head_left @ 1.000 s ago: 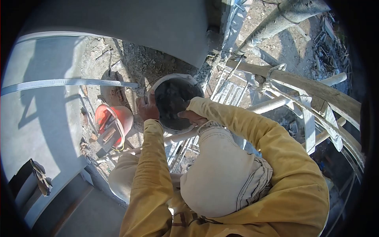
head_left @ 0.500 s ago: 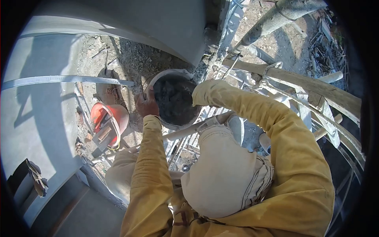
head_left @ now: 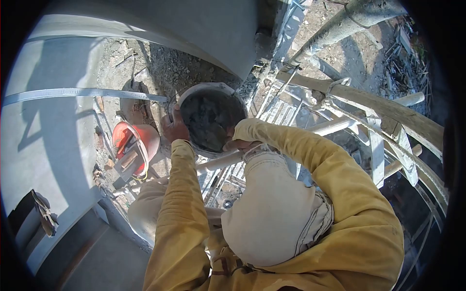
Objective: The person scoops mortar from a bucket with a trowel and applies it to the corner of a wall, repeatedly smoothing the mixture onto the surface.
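The left hand (head_left: 175, 128) is on the left edge of a round, grey-crusted bucket (head_left: 208, 87), one digit stretched upward along the rim and the other fingers partly hidden; it appears to grasp the rim. The right hand (head_left: 239, 144) is at the bucket's near right edge, its visible fingers bent and pointing inward over the dark grey, wet, lumpy mix (head_left: 212, 116); whether they hold anything cannot be told, as the mustard-yellow fabric sleeve (head_left: 310, 150) covers part of that hand. The bucket lies between the two hands, mostly beyond the right fingers. An orange-red bucket (head_left: 152, 144) containing tools stands left of the left hand, apart from it.
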`<state>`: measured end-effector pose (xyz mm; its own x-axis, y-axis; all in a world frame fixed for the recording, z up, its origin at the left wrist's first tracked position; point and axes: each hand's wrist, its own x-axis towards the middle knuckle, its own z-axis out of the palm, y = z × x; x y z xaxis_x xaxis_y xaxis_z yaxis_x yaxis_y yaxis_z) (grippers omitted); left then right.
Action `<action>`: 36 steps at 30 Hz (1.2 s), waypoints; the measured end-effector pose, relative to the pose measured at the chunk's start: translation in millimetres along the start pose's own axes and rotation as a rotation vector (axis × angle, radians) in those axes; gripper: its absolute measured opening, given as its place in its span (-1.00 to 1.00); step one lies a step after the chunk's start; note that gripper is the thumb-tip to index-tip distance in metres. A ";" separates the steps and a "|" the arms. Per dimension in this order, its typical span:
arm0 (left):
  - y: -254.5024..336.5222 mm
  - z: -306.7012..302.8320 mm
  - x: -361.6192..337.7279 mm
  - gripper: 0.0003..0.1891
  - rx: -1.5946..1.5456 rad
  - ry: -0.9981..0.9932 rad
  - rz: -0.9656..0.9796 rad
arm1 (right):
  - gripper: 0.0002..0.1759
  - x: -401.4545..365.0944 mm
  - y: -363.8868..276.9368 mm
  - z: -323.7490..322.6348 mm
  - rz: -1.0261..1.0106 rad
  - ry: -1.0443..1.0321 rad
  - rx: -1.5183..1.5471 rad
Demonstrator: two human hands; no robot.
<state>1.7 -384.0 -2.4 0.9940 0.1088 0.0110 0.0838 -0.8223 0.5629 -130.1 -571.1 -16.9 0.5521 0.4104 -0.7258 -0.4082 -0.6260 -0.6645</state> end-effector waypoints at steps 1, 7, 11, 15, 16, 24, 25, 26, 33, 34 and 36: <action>-2.9 -1.7 2.9 -0.41 0.007 0.004 -0.001 | -0.49 2.0 4.0 5.6 -0.056 0.099 0.080; -0.2 -5.8 2.9 -0.40 0.000 0.003 -0.002 | -0.37 33.2 27.2 7.8 0.085 0.147 -0.254; 12.1 -5.4 -6.2 -0.43 -0.033 -0.045 -0.008 | -0.61 11.9 9.5 10.3 -0.076 0.277 0.182; 8.4 4.4 -3.8 -0.47 -0.005 -0.064 0.092 | -0.63 48.4 34.0 9.2 0.091 -0.090 0.651; 7.0 4.0 -1.6 -0.47 -0.001 -0.065 0.090 | -0.67 52.9 47.9 1.7 0.119 -0.163 0.593; 12.1 10.7 -12.0 -0.54 0.013 -0.021 0.182 | -0.76 18.7 57.8 -51.1 0.094 0.121 0.079; 12.4 10.7 -8.0 -0.54 0.009 -0.019 0.181 | -0.77 33.4 71.2 -44.3 -0.151 0.237 -0.271; 8.9 8.4 -5.4 -0.53 0.010 -0.043 0.202 | -0.72 36.1 74.5 -37.7 -0.153 0.332 -0.087; 3.7 10.3 3.0 -0.49 0.022 -0.042 0.151 | -0.69 -46.5 111.9 -6.3 -0.025 0.116 -0.176; -1.2 9.1 3.7 -0.48 -0.017 -0.041 0.113 | -0.69 -39.0 85.7 -4.9 -0.007 0.074 -0.191; 0.1 2.1 3.5 -0.47 -0.015 -0.074 0.061 | -0.67 -39.8 69.0 -11.6 0.034 -0.005 -0.219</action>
<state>5.4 -384.9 -4.0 0.9997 0.0167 -0.0153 0.0225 -0.8173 0.5758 -171.8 -638.3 -31.8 0.5369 0.3890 -0.7486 -0.2585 -0.7688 -0.5849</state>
